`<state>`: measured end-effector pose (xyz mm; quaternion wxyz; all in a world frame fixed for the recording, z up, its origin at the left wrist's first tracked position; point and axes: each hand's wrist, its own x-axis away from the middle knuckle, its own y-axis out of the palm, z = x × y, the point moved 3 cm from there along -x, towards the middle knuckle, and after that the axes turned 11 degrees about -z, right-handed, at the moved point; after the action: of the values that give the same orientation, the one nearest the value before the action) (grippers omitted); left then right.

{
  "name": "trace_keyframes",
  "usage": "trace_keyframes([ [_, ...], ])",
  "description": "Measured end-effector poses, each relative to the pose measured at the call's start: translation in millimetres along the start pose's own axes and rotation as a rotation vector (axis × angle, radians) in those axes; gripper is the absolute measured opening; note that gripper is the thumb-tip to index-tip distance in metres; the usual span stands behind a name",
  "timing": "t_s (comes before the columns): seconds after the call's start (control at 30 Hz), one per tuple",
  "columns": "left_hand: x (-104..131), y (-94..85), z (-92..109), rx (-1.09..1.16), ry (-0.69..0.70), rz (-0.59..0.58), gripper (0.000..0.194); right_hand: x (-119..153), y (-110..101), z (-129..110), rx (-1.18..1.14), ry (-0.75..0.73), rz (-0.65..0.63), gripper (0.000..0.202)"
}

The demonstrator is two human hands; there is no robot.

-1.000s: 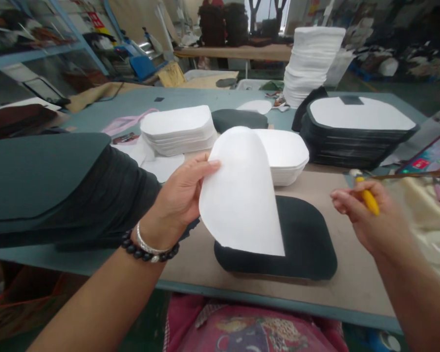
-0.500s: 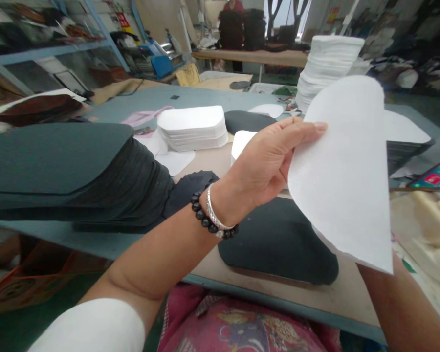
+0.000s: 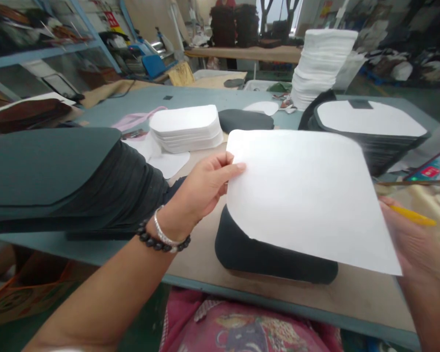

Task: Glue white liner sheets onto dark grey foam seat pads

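A white sheet with rounded corners [image 3: 300, 195] is stretched out between my hands, above a dark rounded panel [image 3: 275, 259] on the table. My left hand [image 3: 209, 183] pinches its left edge between thumb and fingers. At the right edge, my right hand [image 3: 410, 234] is partly behind the sheet and blurred, closed on its edge, with a yellow tool [image 3: 412, 215] in the same hand. Behind the sheet's left side sits a stack of white pieces [image 3: 187, 129].
A tall stack of dark panels [image 3: 51, 166] stands on the left of the table [image 3: 201, 269]. Dark panels topped by a white piece [image 3: 374, 120] lie at the right. A high white pile [image 3: 320, 68] rises behind. Pink strips [image 3: 139, 119] lie further back.
The white sheet has come down and left and now lies flatter, spread over the dark panel. My left hand has moved left and slightly down. My right hand has come into view with the yellow tool.
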<state>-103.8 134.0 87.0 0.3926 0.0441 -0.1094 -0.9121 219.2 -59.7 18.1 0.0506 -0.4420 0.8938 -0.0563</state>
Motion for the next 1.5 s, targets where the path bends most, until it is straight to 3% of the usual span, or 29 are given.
trace_keyframes([
  [0.13,27.5,-25.9,-35.2,-0.113,-0.128,0.087,0.035,12.9,-0.3,9.1,-0.184,0.179,-0.010,0.044],
  [0.33,73.0,-40.9,-95.8,-0.263,-0.330,0.181,0.040,48.0,7.2,33.1,0.463,0.107,-0.095,0.042],
  [0.47,85.0,-46.6,-120.1,-0.325,-0.452,0.171,0.042,55.6,10.9,57.2,0.651,0.108,-0.185,0.042],
  [0.7,58.6,-49.0,-116.2,-0.647,-0.406,0.209,0.034,39.9,22.1,56.5,0.842,0.080,-0.170,0.033],
  [0.83,50.2,-53.7,-124.9,-0.762,-0.426,0.212,0.032,39.4,26.3,64.5,0.836,0.150,-0.172,0.030],
  [0.97,49.0,-56.4,-132.4,-0.773,-0.443,0.206,0.032,41.8,25.9,76.9,0.829,0.234,-0.155,0.033],
  [1.33,49.2,-57.0,-135.0,-0.753,-0.471,0.241,0.030,37.2,21.1,90.7,0.790,0.202,-0.204,0.035],
  [1.5,50.8,-60.7,-139.7,-0.795,-0.477,0.235,0.030,39.2,33.0,80.8,0.838,0.172,-0.184,0.026],
])
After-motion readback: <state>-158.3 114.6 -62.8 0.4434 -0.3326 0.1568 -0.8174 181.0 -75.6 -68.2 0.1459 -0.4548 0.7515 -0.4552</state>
